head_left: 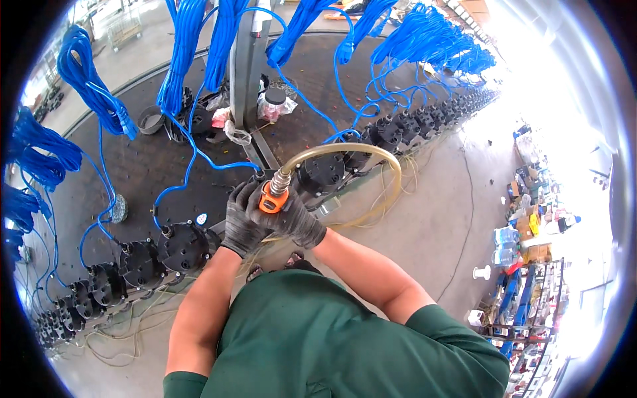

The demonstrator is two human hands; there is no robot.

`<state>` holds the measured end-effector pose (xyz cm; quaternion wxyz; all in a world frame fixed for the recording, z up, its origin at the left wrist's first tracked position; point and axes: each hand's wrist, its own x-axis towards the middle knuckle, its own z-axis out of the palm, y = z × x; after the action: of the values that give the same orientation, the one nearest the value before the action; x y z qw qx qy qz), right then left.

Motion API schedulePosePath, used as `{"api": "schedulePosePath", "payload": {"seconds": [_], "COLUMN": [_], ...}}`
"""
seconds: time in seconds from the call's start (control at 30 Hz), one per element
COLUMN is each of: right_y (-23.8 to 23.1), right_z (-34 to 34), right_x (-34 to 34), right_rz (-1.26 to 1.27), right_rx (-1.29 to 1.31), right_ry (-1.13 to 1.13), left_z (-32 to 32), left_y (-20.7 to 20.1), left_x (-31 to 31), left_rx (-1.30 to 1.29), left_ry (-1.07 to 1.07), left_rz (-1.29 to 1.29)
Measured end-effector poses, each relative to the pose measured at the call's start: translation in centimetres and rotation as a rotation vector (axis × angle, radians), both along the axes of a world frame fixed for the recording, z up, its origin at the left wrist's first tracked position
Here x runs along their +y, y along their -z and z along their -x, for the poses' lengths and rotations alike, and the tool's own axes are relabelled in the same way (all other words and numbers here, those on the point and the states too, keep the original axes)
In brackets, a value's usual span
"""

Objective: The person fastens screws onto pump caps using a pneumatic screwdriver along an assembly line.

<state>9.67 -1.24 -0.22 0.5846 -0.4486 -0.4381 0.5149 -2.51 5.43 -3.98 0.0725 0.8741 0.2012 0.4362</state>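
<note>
My gloved right hand (296,215) is wrapped round an orange and black air tool (273,200). A metal coupling (279,182) on the tool joins a yellowish air hose (396,176), which loops out to the right and back. Pressed close beside it, my gloved left hand (240,224) has its fingers curled in; what they grip is hidden. Both hands are over a round black unit in the row, mostly covered by them. A blue cable (229,166) runs into a black fitting just beyond my fingers. Another black round housing (182,247) sits to the left, and one (322,171) to the right.
Bundled blue cables (182,46) hang over the dark round table (219,142), with more bundles (431,43) at far right. A grey post (244,73) stands behind my hands, near a dark-lidded jar (273,103). Shelving (531,312) and water bottles (505,245) stand on the right.
</note>
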Motion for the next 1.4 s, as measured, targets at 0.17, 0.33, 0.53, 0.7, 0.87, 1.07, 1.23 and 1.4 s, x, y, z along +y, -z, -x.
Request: {"api": "schedulePosePath", "payload": {"seconds": [0.17, 0.33, 0.53, 0.7, 0.87, 1.07, 1.23, 1.4], "right_y": [-0.6, -0.1, -2.8, -3.0, -4.5, -6.8, -3.2, -1.0], "right_z": [-0.6, -0.9, -0.1, -0.9, -0.9, -8.8, -15.9, -17.1], "right_x": [0.5, 0.5, -0.3, -0.3, -0.5, -1.6, 0.3, 0.3], "right_rz": [-0.165, -0.099, -0.116, -0.127, -0.137, -0.076, 0.008, 0.104], "right_rx": [-0.432, -0.131, -0.283, -0.410, -0.285, 0.268, 0.540, 0.606], "right_ry": [-0.077, -0.115, -0.076, -0.043, -0.041, 0.103, 0.098, 0.073], "left_z": [0.0, 0.5, 1.0, 0.6, 0.6, 1.4, -1.9, -7.5], "left_y": [3.7, 2.3, 1.5, 0.0, 1.2, -0.2, -3.0, -7.5], "left_x": [0.3, 0.4, 0.4, -0.3, 0.4, -0.9, -1.8, -1.0], "left_rx": [-0.107, 0.024, 0.080, 0.064, 0.027, 0.031, -0.020, 0.712], "left_ry": [0.240, 0.181, 0.044, 0.036, 0.070, 0.091, -0.194, -0.469], "left_rz": [0.734, 0.536, 0.150, 0.066, 0.154, 0.328, 0.483, 0.555]}}
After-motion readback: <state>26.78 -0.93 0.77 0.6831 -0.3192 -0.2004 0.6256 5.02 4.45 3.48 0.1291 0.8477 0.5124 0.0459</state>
